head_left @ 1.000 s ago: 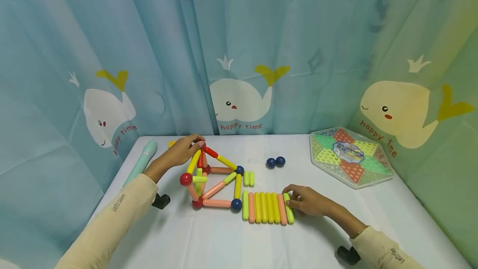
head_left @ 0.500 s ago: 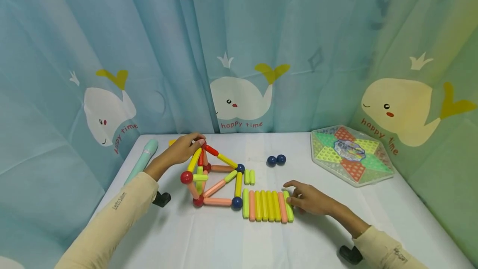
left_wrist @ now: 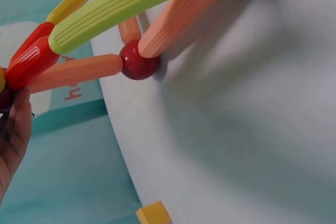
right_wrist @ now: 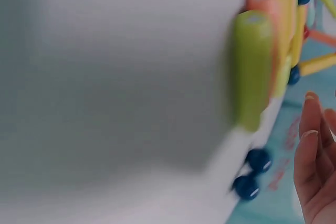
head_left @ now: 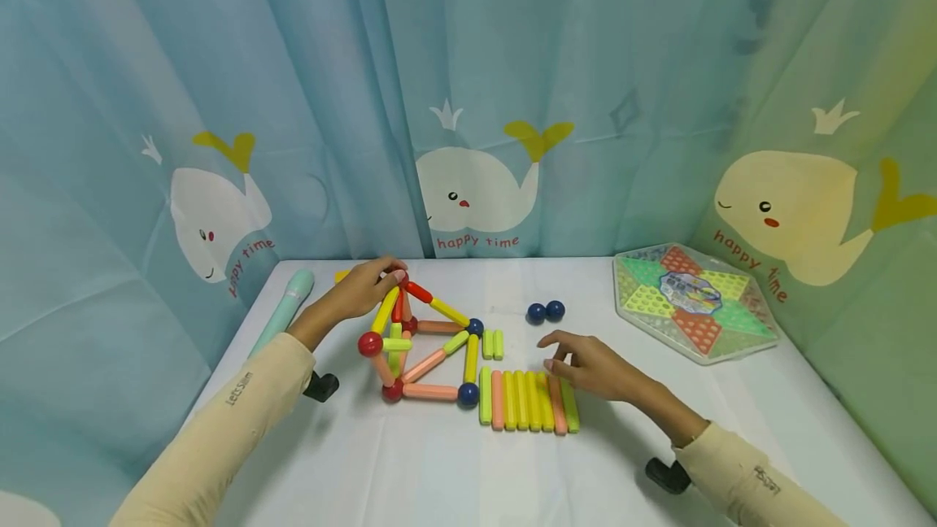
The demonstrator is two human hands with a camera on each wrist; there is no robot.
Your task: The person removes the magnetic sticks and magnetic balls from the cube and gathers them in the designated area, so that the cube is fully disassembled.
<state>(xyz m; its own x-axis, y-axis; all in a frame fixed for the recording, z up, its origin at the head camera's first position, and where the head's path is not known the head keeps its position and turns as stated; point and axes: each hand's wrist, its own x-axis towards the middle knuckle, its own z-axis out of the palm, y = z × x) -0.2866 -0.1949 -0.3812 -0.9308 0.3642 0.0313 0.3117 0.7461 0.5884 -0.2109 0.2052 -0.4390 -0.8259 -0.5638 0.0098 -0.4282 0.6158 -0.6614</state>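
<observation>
My left hand (head_left: 363, 288) holds the red ball (left_wrist: 6, 100) at the top of a framework of rods and balls (head_left: 430, 391), left of the table's middle. Red balls and blue balls join its yellow, pink, green and red rods. Beside it lies a row of rods (head_left: 523, 401), side by side: yellow in the middle, pink and green toward the ends. My right hand (head_left: 594, 366) hovers over the row's right end, fingers loosely bent and nothing between them. In the right wrist view, the green end rod (right_wrist: 253, 72) stands apart from the fingers.
Two short green rods (head_left: 493, 345) lie behind the row. A pair of loose blue balls (head_left: 545, 312) sits farther back. A hexagonal game board (head_left: 695, 303) is at the back right, a mint-green tube (head_left: 284, 311) at the left, and a yellow block (left_wrist: 154, 214) near the back edge.
My right hand has lifted off the green end rod and moved left and slightly back, over the row. My left hand stays on the top ball, and the rods keep their arrangement.
</observation>
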